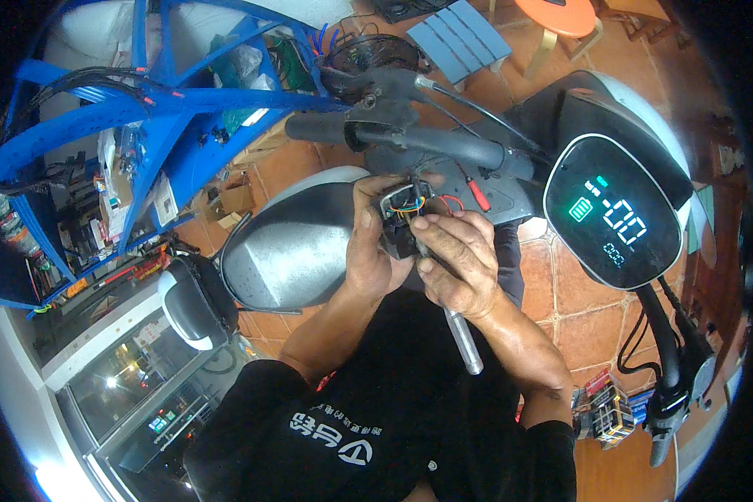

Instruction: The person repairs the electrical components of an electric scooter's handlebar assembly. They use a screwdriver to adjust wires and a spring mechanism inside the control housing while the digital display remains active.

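In front of my chest, my left hand (pixel 374 238) is closed around a small black switch housing (pixel 397 240). Its back is open toward me, and thin coloured wires (pixel 407 209) run through it. My right hand (pixel 460 263) presses its thumb and fingertips to the near side of the housing. A silver round-handled tool (pixel 464 343) sticks out below my right palm; its working end is hidden by the fingers. Just beyond the right fingers, a red clip or probe (pixel 478 194) hangs on a red lead. The scooter's bare handlebar tube (pixel 318 128) crosses above both hands.
A lit dashboard (pixel 615 213) stands at the right, with a grip and brake lever (pixel 665 418) below it. The scooter seat (pixel 297 238) lies to the left. Blue metal shelving (pixel 167 125) fills the upper left. An orange stool (pixel 560 15) and small boxes (pixel 611 414) are on the tiled floor.
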A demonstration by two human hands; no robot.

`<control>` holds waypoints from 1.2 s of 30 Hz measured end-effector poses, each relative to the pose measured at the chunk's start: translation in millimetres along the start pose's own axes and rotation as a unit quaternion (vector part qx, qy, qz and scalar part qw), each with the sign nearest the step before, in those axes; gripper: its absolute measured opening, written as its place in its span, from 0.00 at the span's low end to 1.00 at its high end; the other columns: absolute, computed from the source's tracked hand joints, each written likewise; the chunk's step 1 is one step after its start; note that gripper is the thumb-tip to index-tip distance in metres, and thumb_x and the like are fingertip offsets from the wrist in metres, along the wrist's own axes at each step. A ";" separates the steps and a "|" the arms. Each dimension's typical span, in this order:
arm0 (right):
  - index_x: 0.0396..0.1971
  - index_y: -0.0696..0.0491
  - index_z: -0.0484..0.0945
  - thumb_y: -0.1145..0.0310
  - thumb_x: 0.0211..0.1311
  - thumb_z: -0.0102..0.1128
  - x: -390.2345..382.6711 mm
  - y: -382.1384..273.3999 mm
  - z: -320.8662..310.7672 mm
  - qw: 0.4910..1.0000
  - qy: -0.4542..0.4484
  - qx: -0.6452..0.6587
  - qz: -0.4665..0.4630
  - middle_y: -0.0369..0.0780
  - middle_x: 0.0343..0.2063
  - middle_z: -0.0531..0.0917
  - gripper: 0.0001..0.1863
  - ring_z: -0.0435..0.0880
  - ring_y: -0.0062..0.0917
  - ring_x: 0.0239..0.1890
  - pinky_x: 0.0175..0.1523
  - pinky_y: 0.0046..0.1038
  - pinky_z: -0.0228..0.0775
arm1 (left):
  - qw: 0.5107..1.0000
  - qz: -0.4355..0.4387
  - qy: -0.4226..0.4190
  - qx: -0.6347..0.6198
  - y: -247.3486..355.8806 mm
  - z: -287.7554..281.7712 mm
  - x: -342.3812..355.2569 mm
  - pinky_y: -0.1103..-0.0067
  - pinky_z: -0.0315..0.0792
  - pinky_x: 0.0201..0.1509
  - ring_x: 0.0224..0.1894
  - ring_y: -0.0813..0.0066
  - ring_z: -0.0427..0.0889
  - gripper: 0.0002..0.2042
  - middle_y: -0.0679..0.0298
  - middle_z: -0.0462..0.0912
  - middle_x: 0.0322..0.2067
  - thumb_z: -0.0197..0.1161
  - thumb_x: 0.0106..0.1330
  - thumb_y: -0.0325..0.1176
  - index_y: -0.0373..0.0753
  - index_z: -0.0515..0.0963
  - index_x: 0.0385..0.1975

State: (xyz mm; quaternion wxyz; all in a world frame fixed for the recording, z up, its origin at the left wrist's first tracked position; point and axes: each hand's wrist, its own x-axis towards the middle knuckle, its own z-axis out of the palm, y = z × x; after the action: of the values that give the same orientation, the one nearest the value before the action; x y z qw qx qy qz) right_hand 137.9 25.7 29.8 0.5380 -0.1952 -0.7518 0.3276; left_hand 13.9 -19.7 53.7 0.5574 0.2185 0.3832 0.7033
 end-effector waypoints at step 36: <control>0.39 0.51 0.82 0.74 0.50 0.63 17.2 -14.5 2.7 0.995 -0.081 -0.018 0.062 0.37 0.42 0.80 0.14 0.75 0.34 0.45 0.49 0.34 0.68 | 0.967 -0.156 0.152 -0.129 13.1 1.1 6.7 0.81 0.79 0.29 0.32 0.69 0.82 0.22 0.50 0.80 0.45 0.60 0.58 0.31 0.31 0.69 0.52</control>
State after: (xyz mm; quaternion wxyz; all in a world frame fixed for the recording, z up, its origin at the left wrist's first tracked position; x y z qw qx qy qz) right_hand 130.3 25.7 51.1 0.4505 -0.2238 -0.7852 0.3611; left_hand 4.7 -14.1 63.8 0.6193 -0.0271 0.3986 0.6760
